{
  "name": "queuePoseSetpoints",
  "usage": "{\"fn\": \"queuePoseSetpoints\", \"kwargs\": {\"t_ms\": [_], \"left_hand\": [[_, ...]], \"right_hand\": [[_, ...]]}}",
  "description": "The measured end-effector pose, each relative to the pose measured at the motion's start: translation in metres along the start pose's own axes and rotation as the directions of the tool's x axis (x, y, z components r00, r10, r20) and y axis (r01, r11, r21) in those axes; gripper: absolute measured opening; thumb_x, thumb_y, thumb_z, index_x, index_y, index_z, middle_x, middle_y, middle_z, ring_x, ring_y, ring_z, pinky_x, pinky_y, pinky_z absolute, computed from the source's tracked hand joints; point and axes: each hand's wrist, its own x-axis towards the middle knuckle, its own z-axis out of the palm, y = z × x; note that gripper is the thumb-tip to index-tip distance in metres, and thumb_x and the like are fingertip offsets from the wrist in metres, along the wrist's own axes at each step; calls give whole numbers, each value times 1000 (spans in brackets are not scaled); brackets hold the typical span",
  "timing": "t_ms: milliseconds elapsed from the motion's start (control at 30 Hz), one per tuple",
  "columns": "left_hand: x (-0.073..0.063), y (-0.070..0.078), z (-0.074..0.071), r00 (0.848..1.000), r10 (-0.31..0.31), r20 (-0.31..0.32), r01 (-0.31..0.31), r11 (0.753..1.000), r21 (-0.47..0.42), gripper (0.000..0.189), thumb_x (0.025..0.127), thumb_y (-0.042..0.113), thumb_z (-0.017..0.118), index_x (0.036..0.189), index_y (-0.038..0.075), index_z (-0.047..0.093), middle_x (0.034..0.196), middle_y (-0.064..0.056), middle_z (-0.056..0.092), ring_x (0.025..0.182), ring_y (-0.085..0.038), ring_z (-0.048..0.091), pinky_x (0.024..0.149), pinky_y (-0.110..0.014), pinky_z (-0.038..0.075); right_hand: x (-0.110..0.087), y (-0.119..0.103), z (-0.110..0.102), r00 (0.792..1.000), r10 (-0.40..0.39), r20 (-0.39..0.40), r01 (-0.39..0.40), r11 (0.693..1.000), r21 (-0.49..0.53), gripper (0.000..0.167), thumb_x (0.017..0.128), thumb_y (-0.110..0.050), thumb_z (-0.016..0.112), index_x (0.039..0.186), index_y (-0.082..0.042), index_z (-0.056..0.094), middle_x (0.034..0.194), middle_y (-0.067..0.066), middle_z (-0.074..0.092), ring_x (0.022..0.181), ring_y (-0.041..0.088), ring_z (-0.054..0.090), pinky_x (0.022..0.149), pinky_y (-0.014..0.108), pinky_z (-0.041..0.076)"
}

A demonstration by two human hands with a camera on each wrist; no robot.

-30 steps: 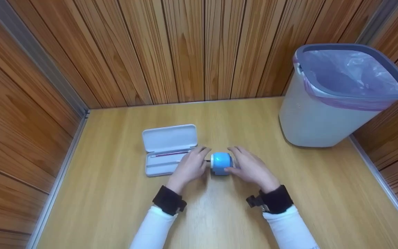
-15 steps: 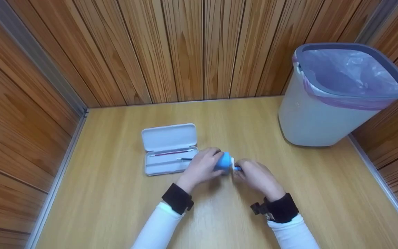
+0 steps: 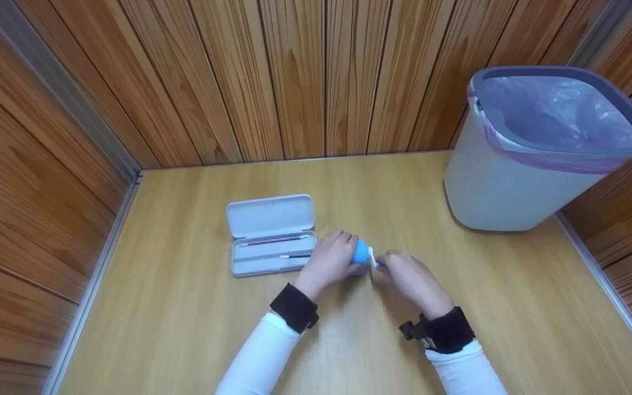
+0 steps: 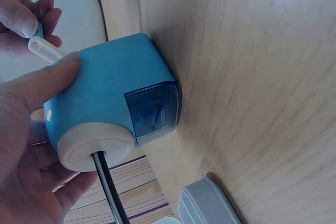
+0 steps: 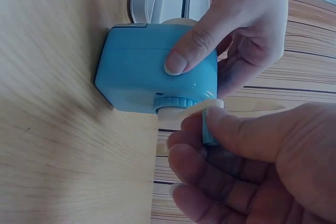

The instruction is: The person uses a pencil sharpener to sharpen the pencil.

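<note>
A blue crank pencil sharpener (image 4: 107,85) sits on the table, its dark see-through shavings drawer (image 4: 153,111) facing the left wrist camera. My left hand (image 3: 329,260) grips its body from above, thumb on one side and fingers on the other. A dark pencil (image 4: 109,184) stands in the white round inlet, its other end reaching over the pencil case. My right hand (image 3: 412,280) pinches the blue knob (image 5: 209,129) of the white crank arm (image 5: 202,107) between thumb and fingers. In the head view the left hand covers much of the sharpener.
The light grey pencil case (image 3: 269,216) lies unfolded left of the sharpener, with a reddish pencil (image 3: 272,240) in it. A lined waste bin (image 3: 513,186) stands at the back right. Wood-panelled walls (image 3: 294,82) bound the table at the back and sides.
My left hand has come off the pencil's side onto the sharpener's body. The right hand has left the body and taken the crank knob; the crank has shifted slightly.
</note>
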Motion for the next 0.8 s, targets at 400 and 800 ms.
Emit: {"fn": "queuePoseSetpoints", "kwargs": {"t_ms": [400, 800], "left_hand": [[5, 6, -5, 998, -48, 47, 47, 998, 28, 54, 87, 33, 75, 127, 1, 62, 108, -10, 69, 95, -24, 65, 87, -35, 52], [2, 6, -4, 1000, -21, 5, 20, 999, 47, 39, 88, 29, 73, 117, 4, 67, 101, -7, 69, 87, -20, 66, 77, -32, 54]], "right_hand": [[2, 2, -1, 998, -42, -45, 40, 999, -34, 8, 96, -6, 62, 100, -4, 68, 78, 0, 58, 67, 14, 52, 63, 30, 49], [3, 2, -3, 993, -55, -104, 54, 998, -16, 15, 96, -6, 62, 109, -3, 69, 89, 4, 63, 78, 18, 60, 72, 35, 55]]}}
